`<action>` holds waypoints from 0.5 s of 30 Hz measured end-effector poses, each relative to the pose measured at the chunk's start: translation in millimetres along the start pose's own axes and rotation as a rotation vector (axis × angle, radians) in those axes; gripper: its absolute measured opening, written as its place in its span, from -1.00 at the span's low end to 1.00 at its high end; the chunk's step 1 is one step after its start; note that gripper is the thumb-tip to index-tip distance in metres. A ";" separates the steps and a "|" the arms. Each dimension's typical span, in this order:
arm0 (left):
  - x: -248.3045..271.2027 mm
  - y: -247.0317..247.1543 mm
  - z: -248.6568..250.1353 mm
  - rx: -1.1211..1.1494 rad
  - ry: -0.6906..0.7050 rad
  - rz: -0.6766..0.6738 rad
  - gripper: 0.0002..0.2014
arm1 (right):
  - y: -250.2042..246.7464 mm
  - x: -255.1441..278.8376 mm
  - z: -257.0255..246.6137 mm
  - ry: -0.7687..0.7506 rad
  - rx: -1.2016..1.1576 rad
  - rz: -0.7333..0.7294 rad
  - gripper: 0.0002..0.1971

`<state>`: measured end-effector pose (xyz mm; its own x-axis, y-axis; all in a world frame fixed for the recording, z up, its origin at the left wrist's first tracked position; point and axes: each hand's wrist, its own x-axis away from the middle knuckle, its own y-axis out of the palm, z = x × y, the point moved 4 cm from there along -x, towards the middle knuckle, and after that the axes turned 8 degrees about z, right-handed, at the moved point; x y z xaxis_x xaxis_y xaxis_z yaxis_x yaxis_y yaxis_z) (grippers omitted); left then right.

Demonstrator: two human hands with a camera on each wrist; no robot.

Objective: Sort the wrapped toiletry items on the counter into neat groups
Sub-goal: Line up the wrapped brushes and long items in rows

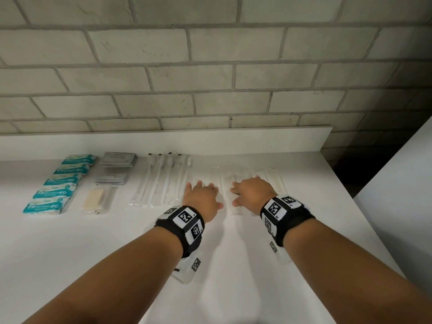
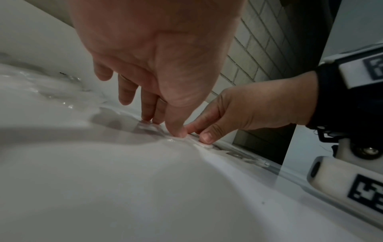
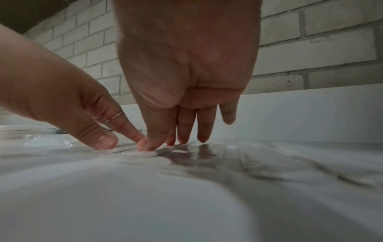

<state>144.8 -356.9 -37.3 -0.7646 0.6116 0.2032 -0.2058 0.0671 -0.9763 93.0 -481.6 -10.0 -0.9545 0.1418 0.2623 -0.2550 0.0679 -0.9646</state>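
Observation:
Several flat clear-wrapped white items [image 1: 228,183] lie side by side on the white counter [image 1: 233,265], right of centre. My left hand [image 1: 208,195] presses straight fingers down on the left packet of this group. My right hand [image 1: 243,192] presses on the packets beside it, thumb near the left thumb. In the left wrist view the left hand [image 2: 163,126] touches glossy wrap [image 2: 145,129] with thumb and fingertips. Seen from the right wrist, the right hand [image 3: 167,140] has its fingertips on a clear packet [image 3: 207,153]. More such packets [image 1: 275,178] extend to the right.
Laid out at the left are a column of teal-and-white packets [image 1: 58,185], two stacks of grey sachets [image 1: 118,159], a wrapped soap bar [image 1: 97,199] and wrapped toothbrushes [image 1: 163,181]. A brick wall rises behind the backsplash [image 1: 210,139]. The counter's edge [image 1: 350,195] runs at the right.

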 end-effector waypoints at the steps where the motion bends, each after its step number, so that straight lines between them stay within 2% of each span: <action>1: 0.4 -0.3 -0.4 0.001 0.005 0.003 -0.42 | -0.1 0.5 0.1 -0.005 0.012 -0.004 -0.63; 6: 0.4 -1.7 -2.1 -0.009 0.022 0.002 -0.42 | 5.1 -2.9 2.1 -0.019 0.056 -0.007 -0.62; 9: 1.8 -4.6 1.7 0.002 0.023 0.036 -0.40 | 4.5 1.6 9.1 -0.001 -0.052 0.053 -0.52; 12: 2.9 -8.5 17.2 0.025 0.107 0.086 -0.42 | 4.5 8.1 29.9 0.072 -0.059 0.130 -0.57; 15: 2.2 -6.6 35.1 -0.002 0.205 0.029 -0.44 | 12.6 10.9 42.9 0.149 -0.058 0.090 -0.59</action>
<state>123.0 -383.7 -27.8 -0.6302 0.7606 0.1559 -0.1840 0.0488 -0.9817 72.7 -521.5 -20.5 -0.9386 0.2941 0.1805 -0.1561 0.1046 -0.9822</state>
